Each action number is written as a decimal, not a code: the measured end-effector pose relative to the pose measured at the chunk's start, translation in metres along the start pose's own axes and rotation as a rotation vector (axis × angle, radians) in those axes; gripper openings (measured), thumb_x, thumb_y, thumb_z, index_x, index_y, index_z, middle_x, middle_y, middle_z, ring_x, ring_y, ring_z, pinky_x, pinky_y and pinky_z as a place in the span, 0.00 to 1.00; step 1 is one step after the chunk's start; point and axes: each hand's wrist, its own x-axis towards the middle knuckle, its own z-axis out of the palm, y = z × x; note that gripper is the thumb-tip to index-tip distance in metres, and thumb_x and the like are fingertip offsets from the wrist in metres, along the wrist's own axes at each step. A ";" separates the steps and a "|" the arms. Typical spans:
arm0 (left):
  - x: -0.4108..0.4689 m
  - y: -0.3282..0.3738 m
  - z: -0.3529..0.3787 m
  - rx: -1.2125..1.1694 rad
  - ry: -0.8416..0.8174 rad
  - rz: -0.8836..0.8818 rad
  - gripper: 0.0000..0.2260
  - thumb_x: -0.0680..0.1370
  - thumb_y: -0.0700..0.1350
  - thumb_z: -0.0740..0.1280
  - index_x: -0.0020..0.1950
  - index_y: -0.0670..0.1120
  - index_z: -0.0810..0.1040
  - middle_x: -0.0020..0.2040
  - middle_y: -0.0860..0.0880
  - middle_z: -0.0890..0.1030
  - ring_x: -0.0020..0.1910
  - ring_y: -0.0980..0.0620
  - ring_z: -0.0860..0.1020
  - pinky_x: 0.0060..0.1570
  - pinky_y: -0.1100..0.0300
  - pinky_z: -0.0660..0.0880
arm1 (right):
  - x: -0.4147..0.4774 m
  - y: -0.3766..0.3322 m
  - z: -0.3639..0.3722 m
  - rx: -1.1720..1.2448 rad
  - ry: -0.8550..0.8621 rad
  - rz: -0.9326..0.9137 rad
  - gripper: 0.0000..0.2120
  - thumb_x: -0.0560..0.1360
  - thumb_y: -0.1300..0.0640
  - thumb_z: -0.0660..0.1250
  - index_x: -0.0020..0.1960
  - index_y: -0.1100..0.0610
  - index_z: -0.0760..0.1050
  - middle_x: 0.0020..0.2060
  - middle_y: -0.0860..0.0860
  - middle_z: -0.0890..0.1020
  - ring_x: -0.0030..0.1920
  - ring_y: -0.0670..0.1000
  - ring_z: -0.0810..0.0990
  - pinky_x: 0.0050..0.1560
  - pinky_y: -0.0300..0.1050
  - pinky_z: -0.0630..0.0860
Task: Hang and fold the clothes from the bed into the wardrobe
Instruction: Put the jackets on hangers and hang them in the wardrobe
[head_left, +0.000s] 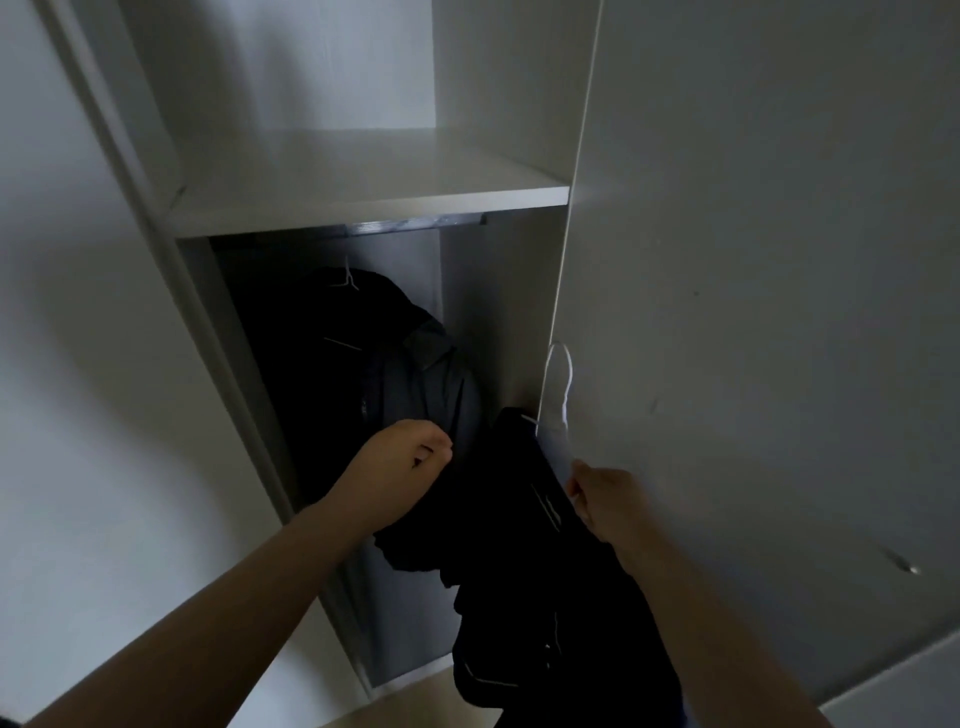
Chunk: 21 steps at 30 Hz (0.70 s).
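Two hands, both on one black garment (519, 525), in front of an open wardrobe (498, 93).

Left hand (410, 462): fingers curled, gripping a bunch of cloth at the garment's upper left edge.

Right hand (602, 504): fingers and thumb closed in a pinch at the garment's right shoulder, where a white hanger arm shows. Whether it holds hanger, cloth or both cannot be told.

Garment: black with thin pale stripes, carried on a white hanger (558, 384). It hangs between the two forearms and runs down to the bottom edge of the view. It is held outside the lower compartment, at its right front corner.

Hanger: hook upright and free of the rail (415, 224), seen against the edge of the door (753, 312).

Wardrobe: white, with one shelf (363, 182) across it and the rail just beneath.

Hung clothes (374, 358): dark, inside the lower compartment below the rail, on a second hanger (347, 280), also white. They are behind the left hand.

Door: pale panel to the right of the opening.

Wall (78, 364): pale, to the left.
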 end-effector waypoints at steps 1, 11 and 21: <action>0.010 -0.001 0.002 0.030 0.007 0.005 0.07 0.78 0.45 0.66 0.53 0.45 0.80 0.51 0.49 0.79 0.48 0.55 0.78 0.47 0.71 0.71 | 0.010 0.002 0.001 -0.017 -0.010 0.015 0.19 0.80 0.49 0.59 0.33 0.54 0.74 0.17 0.43 0.72 0.18 0.40 0.69 0.22 0.31 0.66; 0.132 -0.027 0.016 0.414 -0.088 0.127 0.15 0.78 0.46 0.64 0.62 0.41 0.73 0.61 0.42 0.75 0.60 0.43 0.72 0.61 0.53 0.66 | 0.076 -0.012 0.021 -0.076 -0.087 0.063 0.20 0.80 0.47 0.58 0.34 0.53 0.75 0.24 0.45 0.74 0.27 0.44 0.70 0.31 0.39 0.67; 0.229 -0.083 0.049 0.764 -0.285 0.205 0.28 0.75 0.51 0.66 0.74 0.48 0.62 0.77 0.47 0.56 0.76 0.41 0.51 0.70 0.43 0.59 | 0.111 0.012 0.058 -0.083 -0.033 0.215 0.21 0.80 0.46 0.58 0.32 0.53 0.75 0.21 0.44 0.73 0.23 0.41 0.69 0.27 0.36 0.66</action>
